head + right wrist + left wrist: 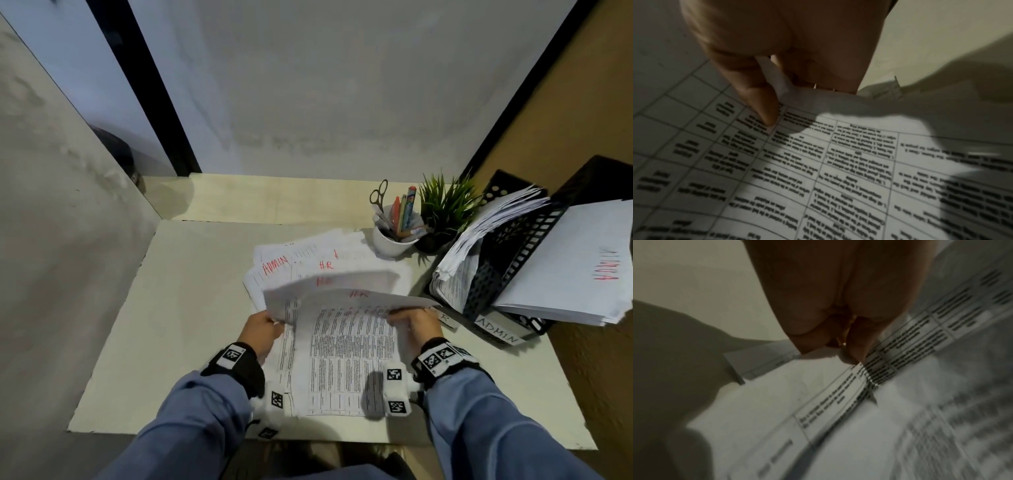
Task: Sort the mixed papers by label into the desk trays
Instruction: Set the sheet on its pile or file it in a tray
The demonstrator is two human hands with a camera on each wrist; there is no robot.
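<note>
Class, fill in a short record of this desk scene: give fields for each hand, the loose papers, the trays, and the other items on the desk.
left hand: grips the left edge of lifted sheets
right hand: pinches the right edge of the same sheets
loose pile: spread on the desk, red labels ADMIN and H.R showing
trays: black, at the right, holding papers; one front tag reads ADMIN
cup: white, holds scissors and pens
plant: between cup and trays

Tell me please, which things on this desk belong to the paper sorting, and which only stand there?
Belong: loose papers, lifted sheet that left hand and right hand hold, desk trays.
Only standing: pen cup, scissors, small plant.
</note>
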